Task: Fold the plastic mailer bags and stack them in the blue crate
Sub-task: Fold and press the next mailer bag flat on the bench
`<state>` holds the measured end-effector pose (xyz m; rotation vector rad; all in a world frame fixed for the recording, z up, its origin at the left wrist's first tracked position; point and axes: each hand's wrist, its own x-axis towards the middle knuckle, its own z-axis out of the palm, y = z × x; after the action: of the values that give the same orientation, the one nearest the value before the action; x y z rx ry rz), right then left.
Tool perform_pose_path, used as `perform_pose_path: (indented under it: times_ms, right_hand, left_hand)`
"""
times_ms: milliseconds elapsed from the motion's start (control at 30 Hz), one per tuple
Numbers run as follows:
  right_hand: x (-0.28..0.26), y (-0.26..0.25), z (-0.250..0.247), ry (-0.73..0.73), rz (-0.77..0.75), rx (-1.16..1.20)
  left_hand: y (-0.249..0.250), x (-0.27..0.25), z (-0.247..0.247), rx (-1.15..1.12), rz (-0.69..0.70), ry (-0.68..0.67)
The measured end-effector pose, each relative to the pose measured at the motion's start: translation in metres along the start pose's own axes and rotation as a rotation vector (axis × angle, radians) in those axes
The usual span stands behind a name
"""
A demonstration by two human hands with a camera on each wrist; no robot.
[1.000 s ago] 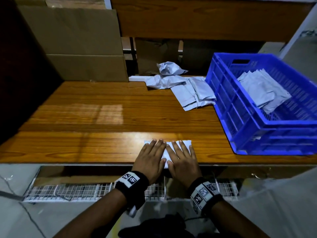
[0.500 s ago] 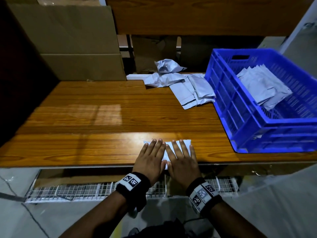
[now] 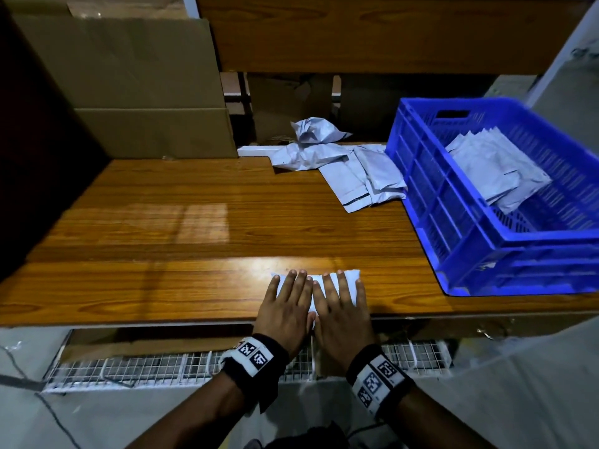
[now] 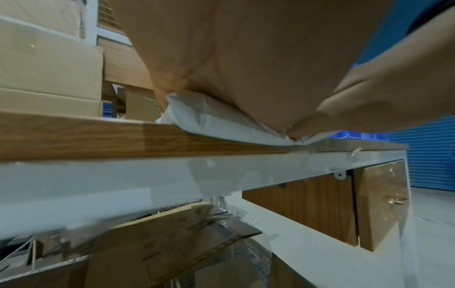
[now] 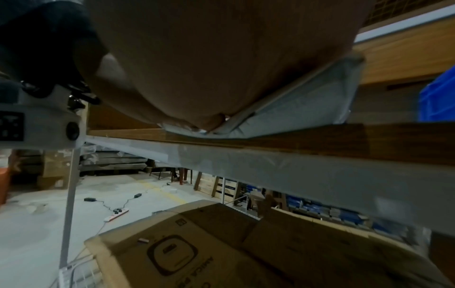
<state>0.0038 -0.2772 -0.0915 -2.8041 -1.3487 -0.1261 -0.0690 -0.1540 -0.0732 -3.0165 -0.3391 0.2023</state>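
Note:
A folded white mailer bag [image 3: 349, 277] lies at the near edge of the wooden table [image 3: 194, 241]. Both hands lie flat on it side by side, the left hand [image 3: 287, 299] on its left half and the right hand [image 3: 343, 303] on its right half, fingers straight. The left wrist view shows the palm [image 4: 246, 64] pressing the bag [image 4: 209, 118] onto the table edge; the right wrist view shows the same bag [image 5: 302, 111] from below. The blue crate [image 3: 453, 222] stands at the right with a stack of folded bags [image 3: 496, 166] inside. Loose unfolded bags [image 3: 353, 163] lie at the back.
Flattened cardboard [image 3: 129, 85] leans at the back left of the table. A wooden shelf board [image 3: 372, 34] runs across above the back. Under the table's front edge sits a white wire rack [image 3: 162, 371] and a cardboard box [image 5: 221, 249].
Both hands stay flat on the folded bag in the same place. Only the head camera has shifted slightly.

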Motion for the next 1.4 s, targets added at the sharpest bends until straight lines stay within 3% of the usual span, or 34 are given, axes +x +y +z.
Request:
perform_pose_path:
  times_ms: [167,367,700,900,1067,1267,1400]
  right_hand:
    - [0.001,0.011,-0.005,0.034,-0.007,0.117]
    - [0.009,0.013,-0.005,0.177,0.033,0.232]
    - [-0.001,0.008,0.004,0.094,0.07,0.113]
    - [0.0,0.007,0.008,0.122,0.052,0.117]
    - [0.003,0.009,0.0,0.08,0.062,0.151]
    - [0.009,0.029,0.001,0.052,-0.045,0.145]
    - [0.02,0.031,-0.004,-0.007,-0.005,0.089]
  left_hand:
    - [-0.006,-0.001,-0.008,-0.117,0.012,0.022]
    - [-0.004,0.013,-0.012,-0.201,-0.042,0.114]
    - [-0.002,0.008,0.01,-0.132,0.001,0.11]
    - [-0.003,0.011,0.015,-0.144,0.002,0.095]
    - [-0.005,0.011,0.009,-0.149,0.012,0.093]
    - [-0.016,0.02,0.006,-0.219,0.028,0.074]
    - [-0.017,0.031,0.002,-0.16,0.002,0.056]
